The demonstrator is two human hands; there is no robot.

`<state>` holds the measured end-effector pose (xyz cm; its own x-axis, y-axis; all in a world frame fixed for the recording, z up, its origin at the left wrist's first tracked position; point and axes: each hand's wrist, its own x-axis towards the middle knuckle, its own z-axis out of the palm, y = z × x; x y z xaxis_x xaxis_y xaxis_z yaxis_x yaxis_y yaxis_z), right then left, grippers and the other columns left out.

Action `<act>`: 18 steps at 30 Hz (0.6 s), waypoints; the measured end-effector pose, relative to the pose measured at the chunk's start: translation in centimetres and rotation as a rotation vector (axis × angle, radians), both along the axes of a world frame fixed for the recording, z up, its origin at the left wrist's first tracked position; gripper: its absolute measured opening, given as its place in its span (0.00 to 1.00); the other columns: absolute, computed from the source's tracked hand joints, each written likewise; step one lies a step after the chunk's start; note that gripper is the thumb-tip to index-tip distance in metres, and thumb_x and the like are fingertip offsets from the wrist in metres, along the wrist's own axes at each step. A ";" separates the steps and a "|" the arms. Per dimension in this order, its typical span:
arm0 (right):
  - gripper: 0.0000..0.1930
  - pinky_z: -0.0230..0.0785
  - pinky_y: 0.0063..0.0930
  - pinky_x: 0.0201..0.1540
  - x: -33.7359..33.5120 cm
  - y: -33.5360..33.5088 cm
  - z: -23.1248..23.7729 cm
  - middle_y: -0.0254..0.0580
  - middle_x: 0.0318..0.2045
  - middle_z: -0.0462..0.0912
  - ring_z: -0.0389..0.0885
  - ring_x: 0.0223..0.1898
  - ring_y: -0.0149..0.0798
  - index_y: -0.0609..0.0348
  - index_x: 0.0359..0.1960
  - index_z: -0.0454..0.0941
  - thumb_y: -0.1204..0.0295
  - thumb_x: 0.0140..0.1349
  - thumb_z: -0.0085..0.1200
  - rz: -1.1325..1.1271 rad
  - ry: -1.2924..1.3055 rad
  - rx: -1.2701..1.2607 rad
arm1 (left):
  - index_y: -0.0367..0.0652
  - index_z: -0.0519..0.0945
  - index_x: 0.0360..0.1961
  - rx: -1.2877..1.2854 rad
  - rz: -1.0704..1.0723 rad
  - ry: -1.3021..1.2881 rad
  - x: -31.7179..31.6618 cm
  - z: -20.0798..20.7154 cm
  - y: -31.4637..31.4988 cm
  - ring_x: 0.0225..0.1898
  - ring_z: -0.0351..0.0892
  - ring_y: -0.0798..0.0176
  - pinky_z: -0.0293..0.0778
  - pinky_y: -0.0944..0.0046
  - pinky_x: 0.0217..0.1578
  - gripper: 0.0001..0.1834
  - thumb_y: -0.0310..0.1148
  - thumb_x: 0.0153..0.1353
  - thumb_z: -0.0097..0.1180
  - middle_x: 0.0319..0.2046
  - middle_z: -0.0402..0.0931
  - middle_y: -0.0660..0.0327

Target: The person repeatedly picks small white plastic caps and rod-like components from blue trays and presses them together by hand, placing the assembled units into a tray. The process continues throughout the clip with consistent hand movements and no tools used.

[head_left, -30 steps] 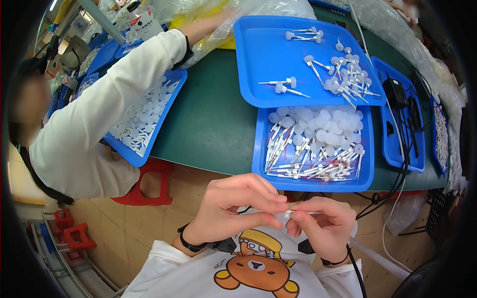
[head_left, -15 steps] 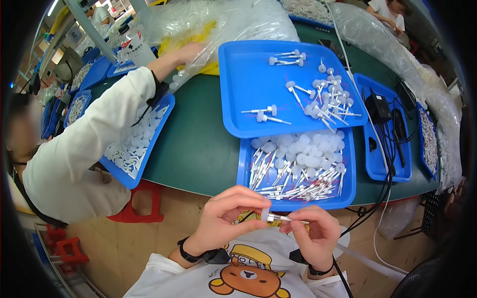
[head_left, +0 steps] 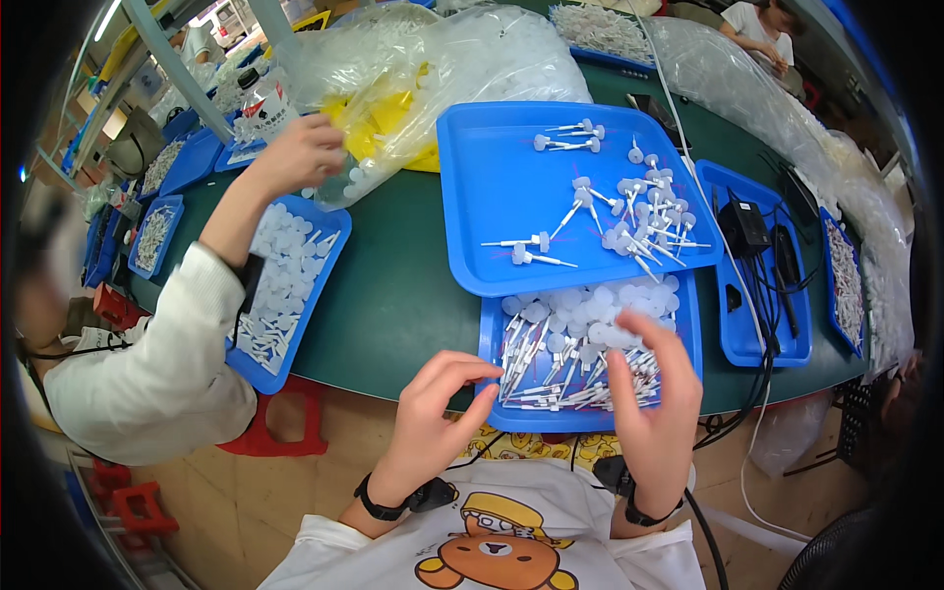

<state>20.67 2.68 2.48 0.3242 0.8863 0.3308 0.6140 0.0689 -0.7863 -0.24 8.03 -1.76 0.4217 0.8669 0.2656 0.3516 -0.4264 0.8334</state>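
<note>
My left hand (head_left: 433, 408) is at the near left corner of the lower blue tray (head_left: 551, 420), thumb and forefinger apart, with nothing visible between them. Over the tray's right side is my right hand (head_left: 657, 413), its thumb and forefinger spread and bare. That tray holds white round plastic discs (head_left: 629, 295) at its far side and thin white rods (head_left: 531, 359) nearer me; my right hand hides some of them. An upper blue tray (head_left: 501, 187) overlaps its far part. In it lie disc-and-rod pieces (head_left: 644, 221), mostly heaped at the right.
A co-worker's hand (head_left: 300, 152) is raised near a clear bag (head_left: 472, 64) at the left. Below that arm sits another blue tray (head_left: 334, 231) of discs and rods. To the right, a blue tray (head_left: 796, 339) holds a black adapter (head_left: 747, 221) and cables.
The disc-and-rod piece has left my hands, which have parted and reached forward to the lower tray. An extra piece seems to lie mid-upper tray. The co-worker's hand has pulled back from the bag.
</note>
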 end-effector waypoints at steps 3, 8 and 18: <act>0.10 0.67 0.38 0.46 -0.1 -2.1 -2.2 0.47 0.39 0.81 0.78 0.41 0.50 0.64 0.41 0.79 0.79 0.58 0.57 0.041 -0.049 -0.094 | 0.37 0.81 0.39 0.169 0.028 0.203 0.8 -0.4 0.3 0.46 0.74 0.55 0.70 0.59 0.45 0.11 0.23 0.53 0.63 0.46 0.75 0.56; 0.07 0.63 0.37 0.46 -0.5 -2.7 -4.7 0.43 0.34 0.79 0.75 0.40 0.46 0.61 0.36 0.79 0.79 0.54 0.59 0.078 -0.211 -0.093 | 0.40 0.82 0.38 0.315 0.067 0.411 2.7 -0.6 0.6 0.57 0.65 0.46 0.63 0.50 0.55 0.11 0.27 0.52 0.64 0.56 0.70 0.55; 0.06 0.61 0.37 0.45 -1.8 0.2 -4.5 0.42 0.31 0.77 0.73 0.38 0.45 0.63 0.36 0.79 0.78 0.56 0.58 0.120 -0.329 -0.070 | 0.38 0.82 0.31 0.326 0.125 0.426 3.9 -1.1 1.1 0.61 0.63 0.42 0.60 0.46 0.58 0.07 0.29 0.50 0.65 0.56 0.71 0.52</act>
<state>18.88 2.90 -2.04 0.1032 0.9357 0.3372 0.8258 0.1084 -0.5535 3.64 9.16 -2.82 0.4495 0.8186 0.3576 0.6933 -0.5721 0.4381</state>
